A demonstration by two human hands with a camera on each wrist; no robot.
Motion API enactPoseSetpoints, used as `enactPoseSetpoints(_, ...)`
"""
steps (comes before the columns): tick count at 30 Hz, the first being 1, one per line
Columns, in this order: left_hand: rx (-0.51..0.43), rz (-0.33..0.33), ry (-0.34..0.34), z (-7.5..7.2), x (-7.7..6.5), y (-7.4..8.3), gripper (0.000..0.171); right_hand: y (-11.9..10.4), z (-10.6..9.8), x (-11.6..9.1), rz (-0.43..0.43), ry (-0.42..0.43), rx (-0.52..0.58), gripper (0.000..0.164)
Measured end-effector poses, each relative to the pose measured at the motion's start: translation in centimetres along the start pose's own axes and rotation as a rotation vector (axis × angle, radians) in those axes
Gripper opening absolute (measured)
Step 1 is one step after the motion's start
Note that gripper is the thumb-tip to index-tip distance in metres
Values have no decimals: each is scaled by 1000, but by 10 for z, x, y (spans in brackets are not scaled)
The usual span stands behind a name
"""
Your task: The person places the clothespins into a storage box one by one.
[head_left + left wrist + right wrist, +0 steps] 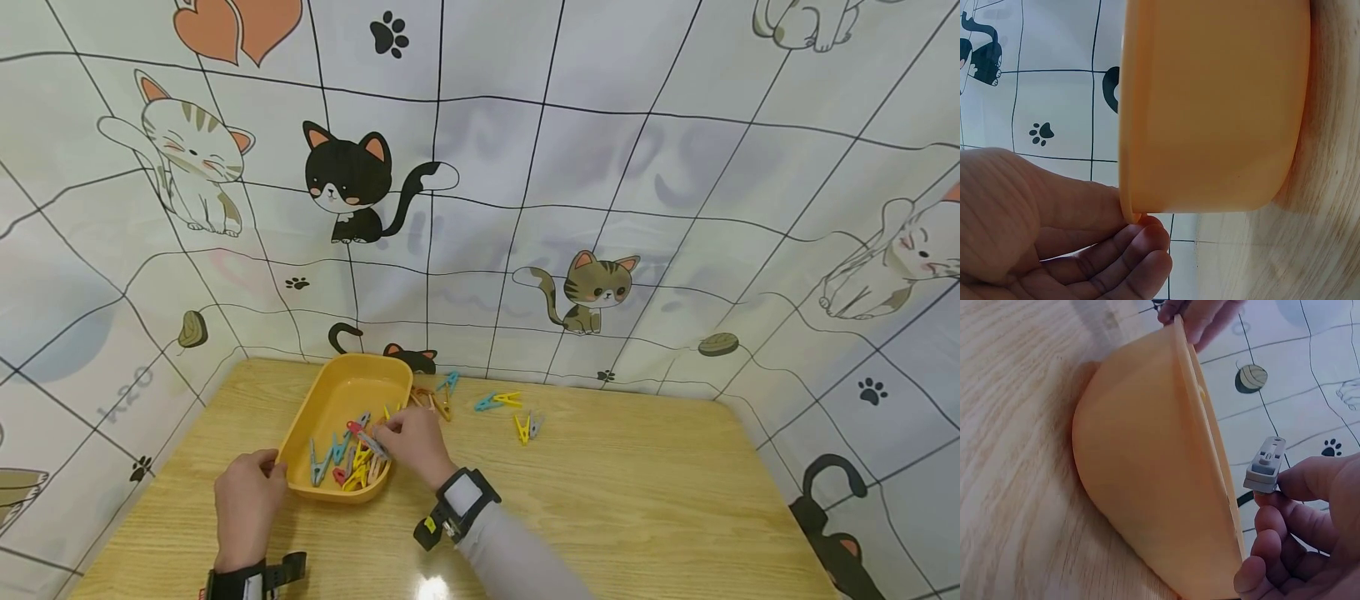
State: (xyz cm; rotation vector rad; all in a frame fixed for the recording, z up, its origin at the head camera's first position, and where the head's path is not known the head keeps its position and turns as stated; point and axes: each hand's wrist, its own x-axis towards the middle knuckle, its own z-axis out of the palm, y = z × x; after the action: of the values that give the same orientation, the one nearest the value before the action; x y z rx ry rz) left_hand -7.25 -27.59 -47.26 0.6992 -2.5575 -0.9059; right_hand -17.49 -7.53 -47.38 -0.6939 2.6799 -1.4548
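A yellow plastic basin (367, 372) stands on the table with a pile of clothespins in it, among them blue ones (321, 463), yellow ones (356, 477) and pink ones. At its near left corner, my left hand (250, 500) pinches the rim between thumb and fingers. My right hand (417, 443) is over the basin's right side. Between its thumb and index finger it pinches a grey clothespin (1266, 465), held near the rim in the right wrist view. The other fingers of that hand are curled beneath.
Right of the basin, brown clothespins (442, 407) and a blue one (451, 382) lie on the wooden table (600, 492). Farther right are a blue and yellow pair (497, 401) and a yellow and grey pair (528, 427). A cat-print sheet (480, 208) hangs behind the table.
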Motion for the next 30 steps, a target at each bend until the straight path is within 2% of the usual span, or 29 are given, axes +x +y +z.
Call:
enactPoseSetpoints(11, 6, -12, -9, -1, 0, 2, 27, -8, 5, -3, -56, -59, 0, 24)
enactPoseSetpoints(15, 8, -3, -2, -1, 0, 2, 26, -4, 2, -4, -41, -70, 9, 26)
enactPoseSetpoints(25, 3, 13, 9, -2, -1, 2, 26, 21, -14, 0, -4, -6, 50, 17)
enactPoseSetpoints(30, 6, 11, 7, -1, 0, 0, 27, 32, -23, 3, -9, 28, 18, 15)
